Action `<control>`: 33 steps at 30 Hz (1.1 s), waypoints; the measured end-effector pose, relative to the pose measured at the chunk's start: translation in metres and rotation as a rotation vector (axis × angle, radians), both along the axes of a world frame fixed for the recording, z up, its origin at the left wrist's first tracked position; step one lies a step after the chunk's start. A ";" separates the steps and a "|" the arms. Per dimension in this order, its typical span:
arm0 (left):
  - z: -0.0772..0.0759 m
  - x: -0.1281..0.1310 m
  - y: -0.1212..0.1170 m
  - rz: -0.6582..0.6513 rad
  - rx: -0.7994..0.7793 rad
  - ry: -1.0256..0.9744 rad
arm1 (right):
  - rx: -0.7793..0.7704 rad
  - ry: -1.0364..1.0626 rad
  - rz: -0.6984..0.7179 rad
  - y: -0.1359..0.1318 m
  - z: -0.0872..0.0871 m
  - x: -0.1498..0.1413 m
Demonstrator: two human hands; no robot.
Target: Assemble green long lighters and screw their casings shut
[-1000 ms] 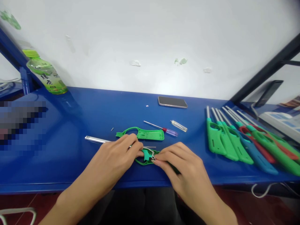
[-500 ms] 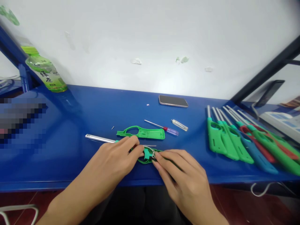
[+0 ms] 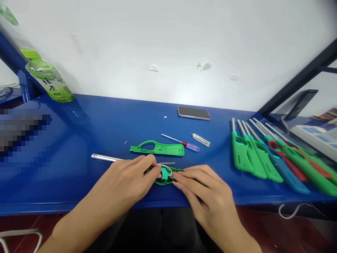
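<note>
An opened long-neck gas lighter lies at the front of the desk, its green handle half [image 3: 164, 182] facing up and its metal tube [image 3: 104, 157] pointing left. My left hand [image 3: 134, 175] is closed around the front of that handle, fingers bent beside the teal trigger [image 3: 165, 173]. With thumb and fingertips together, my right hand [image 3: 205, 186] pinches at the white wire [image 3: 170, 171] inside the handle; the fingers hide the exact contact. Just behind lies the other green handle half [image 3: 171, 150], inner side up. A thin metal rod [image 3: 168, 163] rests between the halves.
Beyond the halves lie a screwdriver [image 3: 181, 142], a clear gas tank [image 3: 201, 140] and a tiny metal pin [image 3: 125, 142]. A phone [image 3: 194, 112] is near the wall. Several assembled lighters [image 3: 243, 154] cover the right side. A green tea bottle [image 3: 50, 79] stands back left.
The lighter's metal tube has shifted slightly left with my left hand. My right fingers stay at the white wire, with only small movements. The view has tilted a little.
</note>
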State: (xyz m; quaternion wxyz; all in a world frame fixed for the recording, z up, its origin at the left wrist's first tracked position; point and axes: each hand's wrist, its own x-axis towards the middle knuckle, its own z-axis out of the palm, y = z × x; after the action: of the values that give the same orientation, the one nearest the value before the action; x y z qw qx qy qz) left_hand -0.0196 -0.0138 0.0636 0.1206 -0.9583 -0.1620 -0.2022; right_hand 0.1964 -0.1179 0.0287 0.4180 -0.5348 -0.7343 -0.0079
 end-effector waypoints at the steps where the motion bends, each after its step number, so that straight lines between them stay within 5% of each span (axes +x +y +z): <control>1: -0.002 0.000 0.000 -0.006 0.005 -0.010 | 0.001 0.015 0.006 0.001 0.000 0.001; 6: -0.011 -0.004 -0.001 0.004 -0.034 -0.096 | 0.019 0.062 0.006 0.003 -0.002 0.003; 10: -0.005 -0.008 -0.004 0.019 -0.198 -0.070 | -0.007 0.156 0.021 0.002 0.001 0.003; 17: 0.013 -0.021 0.005 0.102 -0.265 -0.225 | 0.025 0.217 -0.077 0.015 0.047 0.015; 21: 0.011 -0.037 0.029 0.340 -0.148 -0.249 | -0.027 0.033 -0.136 0.038 0.066 0.040; 24: 0.003 -0.047 0.051 0.555 -0.153 -0.207 | -0.079 -0.061 -0.246 0.051 0.059 0.057; 28: -0.006 -0.051 0.069 0.619 -0.427 -0.170 | -0.118 -0.081 -0.333 0.059 0.040 0.073; 33: -0.007 -0.048 0.071 0.658 -0.490 -0.120 | -0.225 -0.112 -0.358 0.064 0.026 0.084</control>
State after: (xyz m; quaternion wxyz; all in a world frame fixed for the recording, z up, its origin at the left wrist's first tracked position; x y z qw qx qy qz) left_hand -0.0671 0.0571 0.0564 -0.0625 -0.8422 -0.5099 -0.1640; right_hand 0.2802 -0.0536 0.0549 0.3061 -0.6989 -0.6458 -0.0296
